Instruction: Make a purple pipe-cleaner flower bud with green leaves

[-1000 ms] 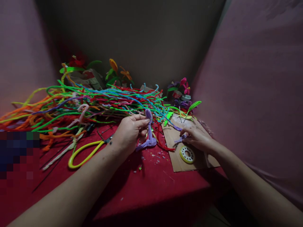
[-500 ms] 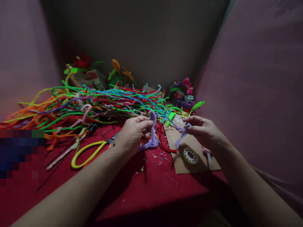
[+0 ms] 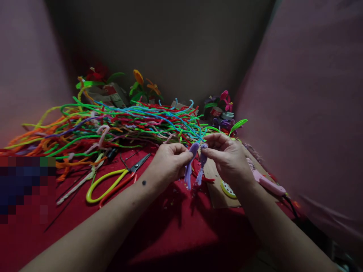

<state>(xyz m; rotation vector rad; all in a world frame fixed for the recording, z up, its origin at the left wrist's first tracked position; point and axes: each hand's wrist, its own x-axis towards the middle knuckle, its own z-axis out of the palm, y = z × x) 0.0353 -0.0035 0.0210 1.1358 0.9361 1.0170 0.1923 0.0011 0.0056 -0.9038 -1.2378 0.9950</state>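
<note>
Clearly, both hands were at work just above the counter (image 3: 181,238), which was covered in red. The left hand (image 3: 171,162) had its grip pinched on a folded purple piece (image 3: 188,173), whose rounded upper end stood above the thumb while its strands hung down below the fingers. The right hand (image 3: 231,158) had its grip closed on a twisted purple piece (image 3: 200,176), held by its upper part between thumb and fingers, with its lower end dangling. The two pieces hung just beside each other, between the hands.

Behind the hands, a broad heap of fuzzy stems (image 3: 133,121) in green, blue, red, orange and yellow spread across the counter. Scissors (image 3: 107,187) with yellow and orange handles lay near the left forearm, blades spread slightly. Under the right hand was a sheet of cardboard (image 3: 219,202), with a tape roll (image 3: 227,189) on it, partly hidden by the wrist. A pink-handled tool (image 3: 269,184) with a dark cord lay beyond the right forearm. Farther back stood an orange flower (image 3: 138,77) and a pink flower (image 3: 226,100).
</note>
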